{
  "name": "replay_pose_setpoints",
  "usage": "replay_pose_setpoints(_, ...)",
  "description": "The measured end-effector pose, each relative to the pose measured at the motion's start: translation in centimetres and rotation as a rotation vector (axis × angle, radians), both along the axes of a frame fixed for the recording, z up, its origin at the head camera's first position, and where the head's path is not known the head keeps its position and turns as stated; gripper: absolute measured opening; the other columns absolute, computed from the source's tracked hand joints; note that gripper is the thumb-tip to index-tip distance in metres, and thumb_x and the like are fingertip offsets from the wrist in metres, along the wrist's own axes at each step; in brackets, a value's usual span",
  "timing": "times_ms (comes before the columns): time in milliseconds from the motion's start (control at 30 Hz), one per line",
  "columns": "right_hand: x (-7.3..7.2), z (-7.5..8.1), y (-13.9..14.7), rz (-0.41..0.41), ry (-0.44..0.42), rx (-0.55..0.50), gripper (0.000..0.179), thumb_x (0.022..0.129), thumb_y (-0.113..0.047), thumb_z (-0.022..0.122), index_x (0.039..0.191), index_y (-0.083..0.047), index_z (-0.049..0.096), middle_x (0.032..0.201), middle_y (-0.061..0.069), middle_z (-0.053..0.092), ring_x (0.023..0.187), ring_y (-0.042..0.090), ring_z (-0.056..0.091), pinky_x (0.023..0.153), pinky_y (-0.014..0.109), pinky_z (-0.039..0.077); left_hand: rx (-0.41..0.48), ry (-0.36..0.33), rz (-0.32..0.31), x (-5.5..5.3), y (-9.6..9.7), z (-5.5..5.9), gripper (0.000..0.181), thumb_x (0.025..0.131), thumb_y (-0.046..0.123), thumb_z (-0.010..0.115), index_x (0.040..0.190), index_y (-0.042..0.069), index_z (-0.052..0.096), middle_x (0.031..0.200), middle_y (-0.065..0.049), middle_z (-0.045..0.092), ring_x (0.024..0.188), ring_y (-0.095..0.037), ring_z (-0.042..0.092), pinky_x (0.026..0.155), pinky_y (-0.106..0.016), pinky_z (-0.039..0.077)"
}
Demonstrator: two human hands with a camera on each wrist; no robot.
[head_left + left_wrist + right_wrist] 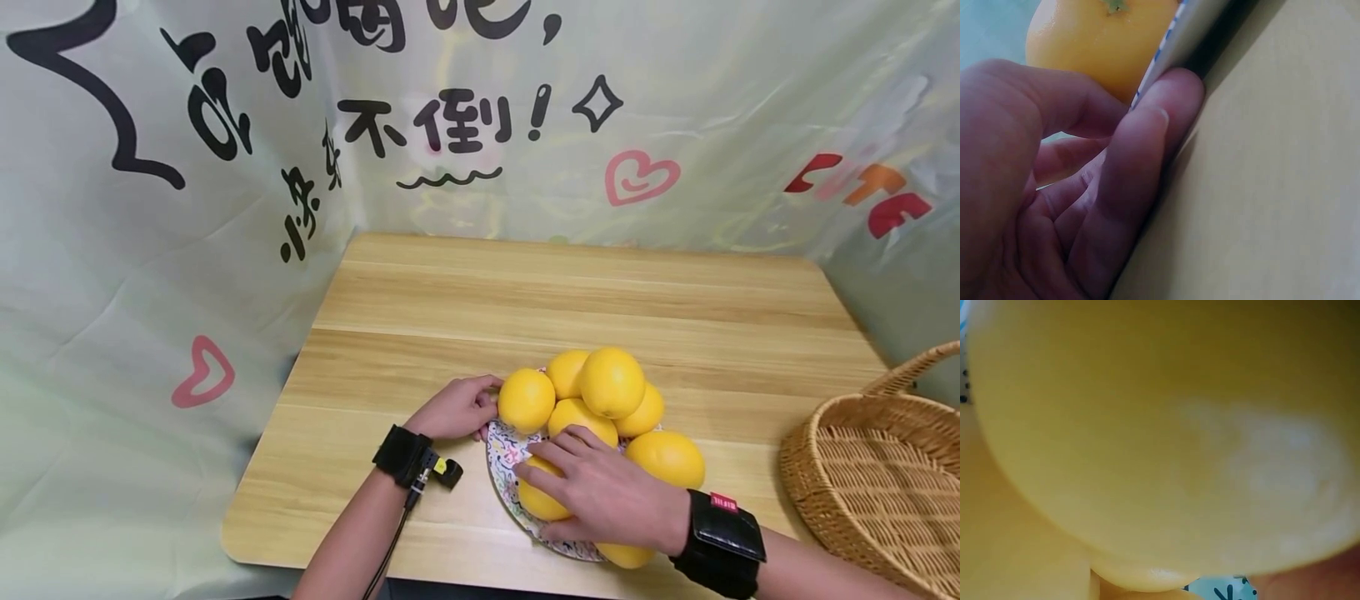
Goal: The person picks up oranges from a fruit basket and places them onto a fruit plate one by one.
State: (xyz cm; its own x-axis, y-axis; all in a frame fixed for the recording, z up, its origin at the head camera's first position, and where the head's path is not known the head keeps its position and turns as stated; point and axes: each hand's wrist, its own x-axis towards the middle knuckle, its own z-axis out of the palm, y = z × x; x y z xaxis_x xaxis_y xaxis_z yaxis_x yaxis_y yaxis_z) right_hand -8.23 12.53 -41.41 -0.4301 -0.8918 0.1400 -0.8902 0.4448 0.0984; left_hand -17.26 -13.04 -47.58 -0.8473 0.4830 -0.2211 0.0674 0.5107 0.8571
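Oranges (pixel 527 401) are heaped on a round plate (pixel 504 454) with a colourful pattern, one orange (pixel 612 382) lying on top of the others. At the plate's left edge my left hand (pixel 453 410) pinches the rim; the left wrist view shows a fingertip beneath the plate rim (pixel 1175 40), with an orange (pixel 1094 44) just above. My right hand (pixel 611 496) lies over an orange (pixel 542 492) at the front of the plate, fingers curled round it. In the right wrist view a blurred orange (pixel 1147 444) fills most of the picture.
A wicker basket (pixel 813 492) with a handle stands at the right of the wooden table (pixel 570 287). Printed plastic sheeting (pixel 480 208) hangs behind and at the sides. From the left wrist strap runs a cable (pixel 397 533).
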Motion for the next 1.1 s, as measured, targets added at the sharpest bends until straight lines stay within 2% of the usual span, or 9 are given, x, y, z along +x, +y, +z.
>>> replay_pose_setpoints(300,0.5,0.6,0.7,0.012,0.027,-0.026,0.065,0.088,-0.066,0.070,0.141,-0.028,0.060,0.131,0.000,0.067,0.113,0.018,0.061,0.100,0.040,0.050,-0.005,0.008,-0.008,0.0,0.5,0.5,0.048,0.100,0.014,0.057,0.147,0.010,0.054,0.083,-0.002,0.069,0.060,-0.013,0.067,0.060,-0.031,0.061)
replay_pose_setpoints(500,0.8,1.2,1.2,-0.015,0.011,-0.039,0.068,0.088,-0.064,0.071,0.144,-0.028,0.057,0.139,0.001,0.062,0.116,0.019,0.059,0.100,0.041,0.050,-0.008,0.012,-0.010,0.1,0.6,0.7,0.047,0.101,0.014,0.057,0.147,0.011,0.054,0.082,-0.002,0.070,0.061,-0.013,0.067,0.060,-0.031,0.061)
replay_pose_setpoints(633,1.1,1.5,1.5,-0.032,0.004,-0.056,0.068,0.087,-0.063,0.073,0.144,-0.029,0.058,0.144,0.002,0.060,0.118,0.020,0.059,0.099,0.043,0.051,-0.005,0.014,-0.008,0.1,0.6,0.6,0.046,0.101,0.015,0.057,0.147,0.011,0.055,0.081,-0.002,0.070,0.061,-0.014,0.067,0.060,-0.031,0.061)
replay_pose_setpoints(867,1.7,2.5,2.6,-0.049,0.042,-0.114,0.065,0.082,-0.056,0.081,0.136,-0.027,0.059,0.145,0.004,0.056,0.116,0.021,0.060,0.093,0.043,0.054,0.003,-0.002,-0.007,0.3,0.6,0.4,0.046,0.102,0.015,0.057,0.148,0.011,0.054,0.082,-0.003,0.070,0.062,-0.014,0.068,0.062,-0.031,0.062)
replay_pose_setpoints(1000,2.0,3.2,4.1,-0.085,0.054,-0.147,0.070,0.076,-0.050,0.087,0.137,-0.025,0.061,0.145,0.007,0.057,0.119,0.022,0.062,0.093,0.045,0.057,0.015,-0.008,-0.003,0.4,0.4,0.2,0.047,0.102,0.015,0.057,0.148,0.010,0.053,0.082,-0.004,0.070,0.062,-0.015,0.069,0.061,-0.032,0.062)
replay_pose_setpoints(1100,2.1,3.4,5.3,-0.122,0.056,-0.162,0.069,0.077,-0.049,0.087,0.136,-0.025,0.062,0.144,0.008,0.058,0.119,0.022,0.062,0.091,0.045,0.057,0.026,-0.014,-0.002,0.5,0.2,-0.2,0.047,0.102,0.015,0.057,0.149,0.010,0.053,0.082,-0.005,0.070,0.062,-0.016,0.069,0.062,-0.032,0.062)
